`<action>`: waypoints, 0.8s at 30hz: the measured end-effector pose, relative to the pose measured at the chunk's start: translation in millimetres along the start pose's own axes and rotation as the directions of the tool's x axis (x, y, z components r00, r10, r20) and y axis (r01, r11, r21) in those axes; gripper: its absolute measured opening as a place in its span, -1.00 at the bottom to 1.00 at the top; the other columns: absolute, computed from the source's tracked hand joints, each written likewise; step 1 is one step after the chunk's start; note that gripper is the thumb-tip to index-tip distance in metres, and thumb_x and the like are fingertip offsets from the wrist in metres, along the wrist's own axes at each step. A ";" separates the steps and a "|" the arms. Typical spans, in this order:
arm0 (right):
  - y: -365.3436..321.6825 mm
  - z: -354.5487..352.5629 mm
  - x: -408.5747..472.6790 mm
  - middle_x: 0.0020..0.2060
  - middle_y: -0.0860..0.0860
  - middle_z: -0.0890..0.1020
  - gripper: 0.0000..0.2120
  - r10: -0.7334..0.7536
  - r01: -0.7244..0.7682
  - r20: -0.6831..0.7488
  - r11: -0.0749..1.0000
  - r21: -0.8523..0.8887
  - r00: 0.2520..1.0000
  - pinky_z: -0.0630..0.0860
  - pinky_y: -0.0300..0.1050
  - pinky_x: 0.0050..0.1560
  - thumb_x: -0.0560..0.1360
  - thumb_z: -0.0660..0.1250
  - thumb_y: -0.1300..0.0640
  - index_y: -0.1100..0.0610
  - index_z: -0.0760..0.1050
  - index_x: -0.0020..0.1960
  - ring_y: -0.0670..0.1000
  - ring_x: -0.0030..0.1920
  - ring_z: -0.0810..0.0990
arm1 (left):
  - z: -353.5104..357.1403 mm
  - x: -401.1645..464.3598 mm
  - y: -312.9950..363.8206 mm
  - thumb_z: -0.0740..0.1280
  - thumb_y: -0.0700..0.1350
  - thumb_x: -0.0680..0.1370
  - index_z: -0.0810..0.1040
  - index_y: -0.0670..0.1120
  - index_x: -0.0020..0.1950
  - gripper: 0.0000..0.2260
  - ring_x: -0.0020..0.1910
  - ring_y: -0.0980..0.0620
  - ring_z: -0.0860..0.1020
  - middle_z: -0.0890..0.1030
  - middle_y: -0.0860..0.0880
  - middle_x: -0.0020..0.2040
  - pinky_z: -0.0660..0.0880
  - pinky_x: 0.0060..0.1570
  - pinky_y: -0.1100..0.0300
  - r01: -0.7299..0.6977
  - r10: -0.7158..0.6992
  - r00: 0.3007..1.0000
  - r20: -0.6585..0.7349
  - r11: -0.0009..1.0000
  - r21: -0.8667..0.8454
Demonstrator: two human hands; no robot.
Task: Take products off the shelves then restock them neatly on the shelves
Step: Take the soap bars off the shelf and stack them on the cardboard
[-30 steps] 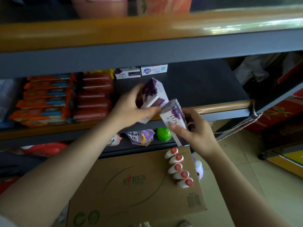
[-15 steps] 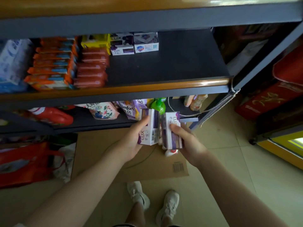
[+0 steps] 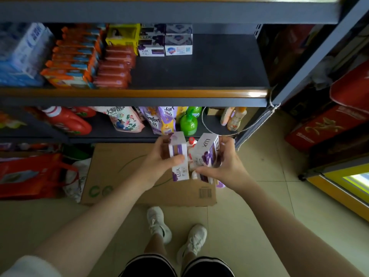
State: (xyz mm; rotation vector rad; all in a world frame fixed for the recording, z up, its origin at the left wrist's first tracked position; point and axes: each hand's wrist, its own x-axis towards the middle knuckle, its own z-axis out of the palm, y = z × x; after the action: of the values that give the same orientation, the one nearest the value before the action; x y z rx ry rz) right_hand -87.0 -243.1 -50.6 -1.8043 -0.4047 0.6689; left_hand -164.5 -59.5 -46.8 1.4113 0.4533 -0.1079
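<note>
My left fingers [image 3: 175, 157] curl round a white-and-purple cardboard soap box [image 3: 178, 156], thumb across its front, and my right hand [image 3: 223, 166] grips a second white-and-purple soap box [image 3: 206, 151] the same way, fingers wrapped over its far edge. Both boxes hang just beside each other, above the flat brown cardboard carton [image 3: 123, 172] on the floor and below the dark middle shelf [image 3: 199, 70].

I judge I am in the unloading half of the job: the right half of that shelf is bare, and only a small block of boxes stands at its back. Nothing I hold is set down yet, and the neat restocking is all to come.

Counting from the left on the middle shelf: one blue-and-white wrapped bundle [image 3: 22, 54], then a row of orange-and-blue packets [image 3: 69, 60], about seven, then a row of red flat packets [image 3: 113, 68], about six, though the blur makes both counts rough. Next, one yellow box [image 3: 122, 37], then two purple soap boxes [image 3: 151, 43] stacked, and two white-and-blue soap boxes [image 3: 178, 42] stacked beside them.

In my hands: two. Beneath them small white bottles with red caps [image 3: 191, 141] lie on the carton, mostly hidden, so I cannot count them.
</note>
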 end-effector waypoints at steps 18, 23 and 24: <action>28.2 -1.2 -3.0 -0.20 0.04 0.71 -0.86 0.521 -0.496 0.130 0.663 0.561 0.843 0.63 -0.14 -0.25 0.47 0.36 0.20 0.15 0.49 0.02 0.01 -0.22 0.69 | 12.0 -9.5 -21.9 0.39 -0.11 0.48 0.47 -0.13 0.15 -0.72 -0.07 -0.04 0.63 0.65 -0.10 0.00 0.56 -0.09 0.03 0.328 -0.327 0.914 -0.241 0.944 -0.037; 20.7 14.4 13.9 -0.03 0.08 0.65 -0.75 0.468 -0.428 -0.005 0.813 0.395 0.884 0.62 -0.01 -0.11 0.40 0.45 0.16 0.03 0.41 -0.02 0.06 -0.11 0.67 | 3.3 -4.6 -21.1 0.41 -0.06 0.46 0.46 -0.05 0.07 -0.76 -0.11 0.04 0.63 0.64 0.00 -0.07 0.50 -0.23 0.16 0.267 -0.230 0.926 -0.299 0.960 0.089; 18.6 19.5 16.5 -0.04 0.08 0.64 -0.73 0.457 -0.410 -0.023 0.819 0.400 0.889 0.62 0.02 -0.07 0.40 0.45 0.17 0.04 0.40 -0.02 0.08 -0.09 0.67 | 1.8 -3.9 -21.6 0.40 -0.05 0.46 0.47 -0.02 0.06 -0.78 -0.09 0.02 0.63 0.65 0.00 -0.08 0.50 -0.19 0.15 0.278 -0.257 0.929 -0.268 0.960 0.043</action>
State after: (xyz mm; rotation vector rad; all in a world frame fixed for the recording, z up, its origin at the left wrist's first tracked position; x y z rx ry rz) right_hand -87.2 -225.1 -76.5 -1.5481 0.2277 0.8823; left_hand -175.0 -65.6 -65.2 1.4423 0.8692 -0.1638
